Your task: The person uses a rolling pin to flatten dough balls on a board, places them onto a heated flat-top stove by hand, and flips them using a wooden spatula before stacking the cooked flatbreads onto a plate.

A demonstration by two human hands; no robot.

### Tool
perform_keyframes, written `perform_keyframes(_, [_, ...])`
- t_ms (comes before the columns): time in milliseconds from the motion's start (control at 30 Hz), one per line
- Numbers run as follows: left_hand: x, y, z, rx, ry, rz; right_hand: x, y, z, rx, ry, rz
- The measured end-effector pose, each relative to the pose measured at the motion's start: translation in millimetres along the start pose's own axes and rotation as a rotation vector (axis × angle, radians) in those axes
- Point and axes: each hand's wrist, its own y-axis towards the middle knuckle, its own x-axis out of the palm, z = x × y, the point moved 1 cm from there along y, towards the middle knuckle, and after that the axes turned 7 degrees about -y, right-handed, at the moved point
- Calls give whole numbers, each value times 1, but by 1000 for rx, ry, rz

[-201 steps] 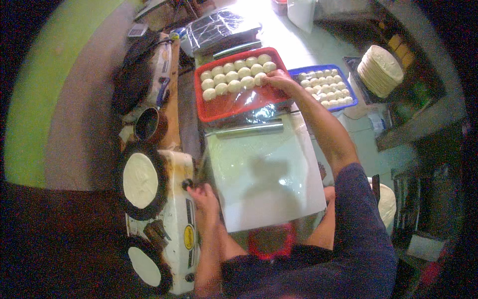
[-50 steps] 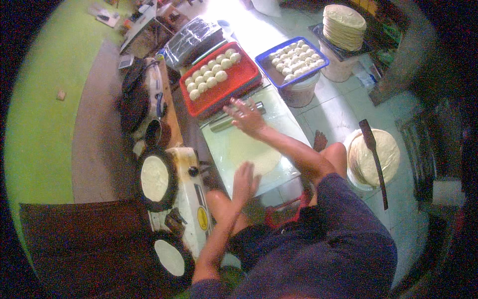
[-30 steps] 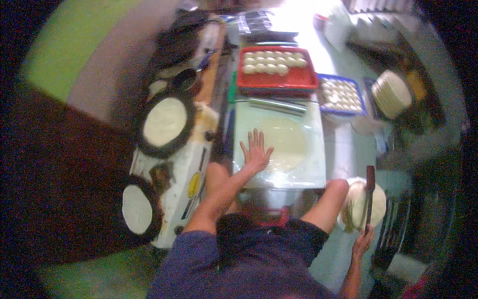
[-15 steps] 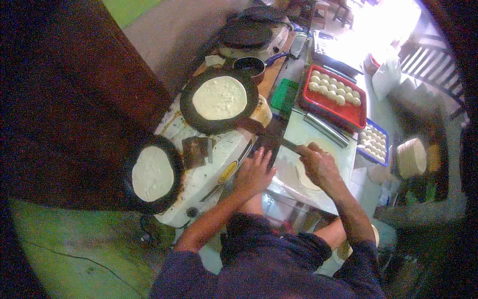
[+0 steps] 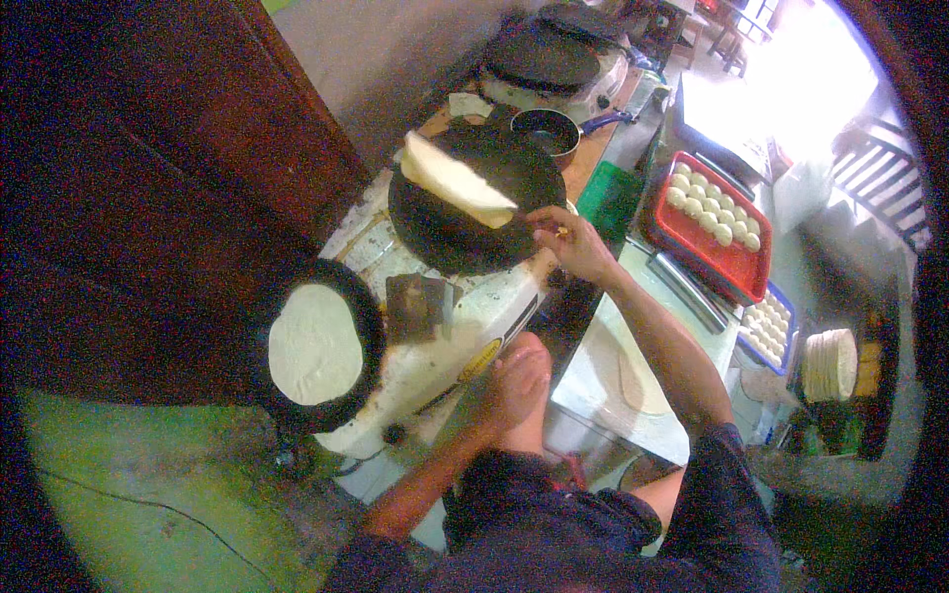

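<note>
Flatbread (image 5: 457, 183) hangs tilted above our far black pan (image 5: 473, 212), its near edge pinched in the closed fingers of our right hand (image 5: 573, 245) (lifted clear so it can turn). Our left hand (image 5: 514, 381) rests fingers curled on the stove (image 5: 465, 316) edge, steadying us. 1 more round (image 5: 314, 344) lies flat in the near pan (image 5: 316, 356).

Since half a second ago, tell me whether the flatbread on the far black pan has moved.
Yes. The flatbread lay flat in the far black pan then; now the right hand has it lifted and tilted over the pan's far side, off the surface.
</note>
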Motion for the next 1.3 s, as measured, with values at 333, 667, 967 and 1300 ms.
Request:
perform_keyframes(333, [-36, 93, 8, -8, -78, -184, -66, -137, -15, -10, -610, -87])
perform_keyframes(667, [-120, 235, -51, -313, 849, -437, -78, -200, -24, 116, -750, 91])
perform_keyframes(967, [-98, 165, 44, -177, 487, -198, 39, 3, 24, -35, -557, 206])
perform_keyframes(1300, [97, 62, 130, -49, -217, -614, -78, -411, 36, 405, -464, 736])
